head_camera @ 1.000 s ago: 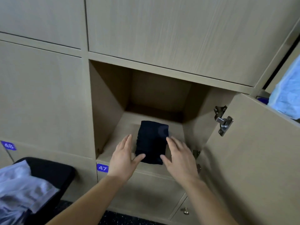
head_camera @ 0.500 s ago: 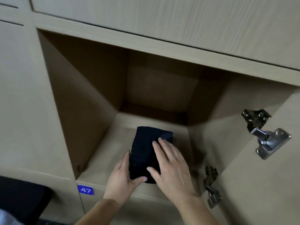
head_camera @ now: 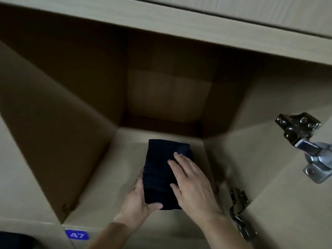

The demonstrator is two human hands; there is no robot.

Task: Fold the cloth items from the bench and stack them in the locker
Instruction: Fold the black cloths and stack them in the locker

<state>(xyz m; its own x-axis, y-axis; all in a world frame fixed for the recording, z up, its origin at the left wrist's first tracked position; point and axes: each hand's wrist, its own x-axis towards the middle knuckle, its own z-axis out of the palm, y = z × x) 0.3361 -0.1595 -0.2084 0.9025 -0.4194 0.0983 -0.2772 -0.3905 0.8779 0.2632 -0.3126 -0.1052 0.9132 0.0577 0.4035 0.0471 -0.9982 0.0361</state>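
Entry: placing step, locker 47.

Far left, low: blue number label [head_camera: 77, 235] reading 47, on the front edge below the open compartment.

Locker [head_camera: 53, 141]: door open, interior dim, back wall in shadow. I see only one item inside.

Left hand [head_camera: 138, 200]: at the near-left corner of the folded dark cloth [head_camera: 161, 169]. Thumb hooked over the near edge, fingers running along the left side and partly hidden by the fabric. I read this as a light grip on that corner.

The cloth lies on the locker floor, towards the front and about mid-width. It is a compact rectangle with its long axis running front to back, roughly in line with my forearms. Its far end is well short of the back wall.

Right hand [head_camera: 192, 184]: flat, fingers straight and together, pressing on the right half of the cloth from above. It holds nothing.

Right of that: lower hinge [head_camera: 240, 212] just beside my right wrist, upper hinge [head_camera: 305, 141] higher on the open door [head_camera: 287, 203].

Judgement: both hands touch the cloth, which lies straight ahead of the wrists. The set-down looks nearly done. Pulling back along the long axis should spare the fold; a sideways drag could open the left edge. This item looks like the base of the stack.
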